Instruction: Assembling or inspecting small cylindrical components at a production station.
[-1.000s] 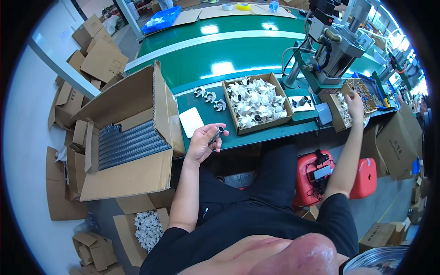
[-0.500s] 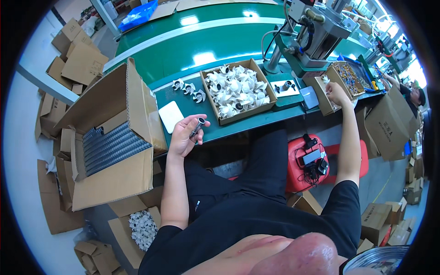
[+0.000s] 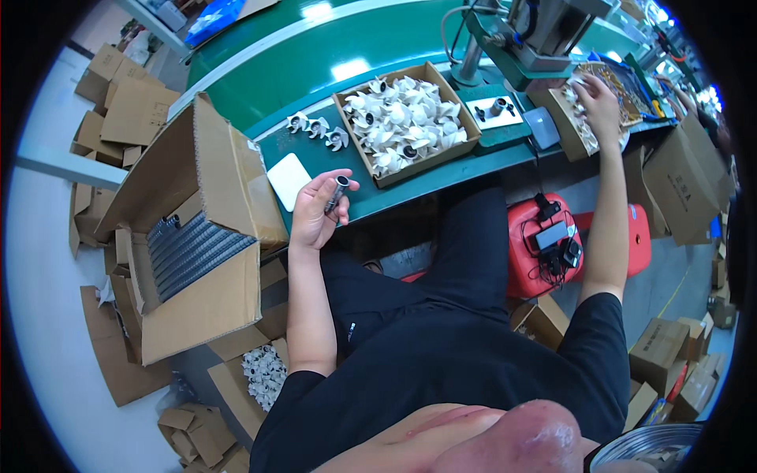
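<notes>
My left hand is raised by the front edge of the bench, its fingers wrapped round a small dark metal cylinder with a round opening at the top. My right hand reaches out to a narrow cardboard box of small white parts at the right. Its fingers are bent down over those parts, and what they pinch is hidden. Between my hands stands a shallow carton heaped with white bladed impellers. Three more impellers lie on the green bench, beyond a white rectangular pad.
A press stands above a fixture plate with a dark round part. A big open carton of dark ridged rods is at my left. Wires fill a tray at far right. A red stool carries cables and devices.
My whole view has shifted, so the bench sits higher in the picture. My right hand has moved slightly farther out over the narrow box. The left hand still holds the cylinder.
</notes>
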`<state>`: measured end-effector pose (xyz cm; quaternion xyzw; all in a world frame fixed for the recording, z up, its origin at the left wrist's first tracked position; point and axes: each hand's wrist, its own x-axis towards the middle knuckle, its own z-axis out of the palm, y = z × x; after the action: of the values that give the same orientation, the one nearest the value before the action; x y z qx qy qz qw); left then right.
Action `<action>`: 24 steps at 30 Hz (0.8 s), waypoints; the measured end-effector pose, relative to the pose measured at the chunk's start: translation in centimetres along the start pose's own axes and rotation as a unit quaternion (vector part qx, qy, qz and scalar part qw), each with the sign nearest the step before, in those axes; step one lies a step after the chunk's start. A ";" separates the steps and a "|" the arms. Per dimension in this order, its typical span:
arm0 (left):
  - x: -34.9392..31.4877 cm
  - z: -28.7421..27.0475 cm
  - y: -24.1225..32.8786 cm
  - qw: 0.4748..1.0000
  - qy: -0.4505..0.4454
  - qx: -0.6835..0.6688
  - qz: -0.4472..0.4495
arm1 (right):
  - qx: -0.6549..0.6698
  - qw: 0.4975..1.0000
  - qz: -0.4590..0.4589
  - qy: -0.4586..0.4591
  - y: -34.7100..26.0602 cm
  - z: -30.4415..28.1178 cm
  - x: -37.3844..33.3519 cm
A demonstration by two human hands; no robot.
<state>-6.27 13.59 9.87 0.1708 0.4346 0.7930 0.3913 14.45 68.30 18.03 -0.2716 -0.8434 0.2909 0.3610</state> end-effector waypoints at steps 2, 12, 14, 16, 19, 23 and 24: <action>-0.2 -0.3 0.2 1.000 0.007 0.005 -0.007 | -0.015 1.000 -0.025 -0.008 -3.6 3.5 -1.8; 0.0 -0.6 -0.1 1.000 -0.006 -0.008 0.025 | -0.027 0.994 -0.085 -0.063 -7.8 10.3 -7.1; 0.0 -0.5 -0.2 1.000 -0.005 -0.013 0.027 | -0.037 0.990 -0.116 -0.073 -7.8 9.6 -7.6; -0.1 -0.5 -0.2 1.000 -0.007 -0.009 0.026 | -0.041 0.987 -0.134 -0.083 -8.3 9.6 -7.9; -0.2 -0.6 0.0 1.000 -0.004 -0.009 0.027 | -0.138 0.944 -0.298 -0.033 -9.2 9.8 -8.1; -0.4 -0.6 0.0 1.000 -0.001 -0.011 0.028 | -0.123 0.947 -0.296 -0.021 -9.6 10.1 -8.7; -0.4 -0.5 0.0 1.000 -0.004 -0.011 0.027 | -0.121 0.946 -0.298 -0.025 -9.6 10.1 -8.7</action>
<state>-6.29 12.97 9.62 0.1812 0.4191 0.8073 0.3738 9.42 52.97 14.91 -0.0421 -0.9236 0.0723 0.3742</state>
